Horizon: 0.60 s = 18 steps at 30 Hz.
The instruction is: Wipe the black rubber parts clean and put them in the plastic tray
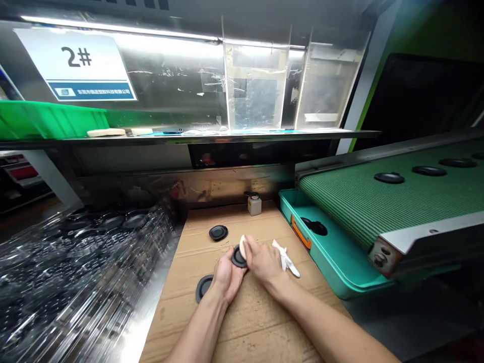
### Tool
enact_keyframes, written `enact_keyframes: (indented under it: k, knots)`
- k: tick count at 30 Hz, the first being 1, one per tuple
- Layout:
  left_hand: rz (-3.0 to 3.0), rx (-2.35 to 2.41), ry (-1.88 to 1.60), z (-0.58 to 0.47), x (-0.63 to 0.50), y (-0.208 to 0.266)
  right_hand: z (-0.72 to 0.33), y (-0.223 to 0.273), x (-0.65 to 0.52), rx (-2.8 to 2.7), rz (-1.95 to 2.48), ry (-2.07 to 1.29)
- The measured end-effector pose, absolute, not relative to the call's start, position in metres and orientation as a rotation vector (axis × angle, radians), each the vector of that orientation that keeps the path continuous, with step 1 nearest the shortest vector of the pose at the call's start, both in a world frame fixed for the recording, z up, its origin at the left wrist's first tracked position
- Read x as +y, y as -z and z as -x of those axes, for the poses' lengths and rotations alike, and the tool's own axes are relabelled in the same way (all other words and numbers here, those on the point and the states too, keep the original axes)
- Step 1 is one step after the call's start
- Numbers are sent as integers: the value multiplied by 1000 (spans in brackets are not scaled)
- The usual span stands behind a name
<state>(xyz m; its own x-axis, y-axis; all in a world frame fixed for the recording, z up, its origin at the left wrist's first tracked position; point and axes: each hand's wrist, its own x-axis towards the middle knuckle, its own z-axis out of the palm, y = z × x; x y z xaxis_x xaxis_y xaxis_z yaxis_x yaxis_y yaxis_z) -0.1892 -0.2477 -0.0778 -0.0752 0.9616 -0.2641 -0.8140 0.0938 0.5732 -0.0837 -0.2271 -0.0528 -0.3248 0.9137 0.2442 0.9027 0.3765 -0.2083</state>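
My left hand [227, 276] grips a small black round lid-like part [238, 258] above the cardboard sheet [260, 322]. In my right hand [263, 259] is a pale, rounded pad [242, 246], pressed against that part's face. A second black round part [218, 232] with a small tab lies on the cardboard beyond my left hand. Another black disc [204, 287] rests beside my left wrist, partly covered by it. White crumpled strips [286, 259], perhaps cloth or gloves, lie just right of my right hand.
A small square bottle [254, 205] stands at the cardboard's far edge. To the right, a teal bin [340, 267] sits under a green conveyor belt [363, 196] carrying several black parts. Clear plastic trays [86, 282] with black parts stack at left, and a metal shelf [242, 135] spans above.
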Motion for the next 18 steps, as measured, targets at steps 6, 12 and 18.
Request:
enact_keyframes:
  k: [6, 12, 18]
  knots:
    - [-243, 700, -1507, 187, -247, 80, 88, 54, -232, -2368, 1534, -119]
    - [-266, 695, -1523, 185, -249, 79, 94, 62, -238, -2300, 1665, -31]
    - [-267, 686, -1526, 187, -250, 75, 86, 59, -219, -2220, 1675, -100]
